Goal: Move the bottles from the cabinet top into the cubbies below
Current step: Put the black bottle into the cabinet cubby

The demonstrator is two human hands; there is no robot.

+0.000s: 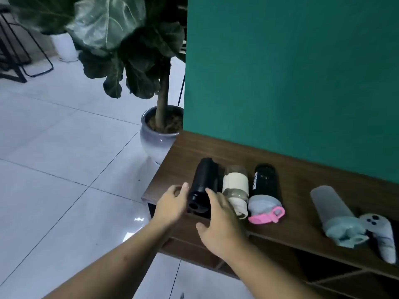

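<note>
Several bottles lie on their sides on the dark wooden cabinet top (298,182). From the left: a black bottle (204,180), a cream-sleeved clear bottle (235,188), a black bottle with a grey and pink lid (264,190), a frosted bottle with a pale blue lid (334,214), and a white bottle (384,240) at the right edge. My left hand (170,203) is open just left of the black bottle's cap. My right hand (220,223) is open on its right side, fingers over the cap end. Neither hand grips it. Open cubbies (323,268) show below the top.
A green wall (291,72) backs the cabinet. A large-leafed plant (121,39) in a grey glazed pot (155,137) stands on the tiled floor by the cabinet's left end. Black metal furniture legs (19,59) stand at the far left.
</note>
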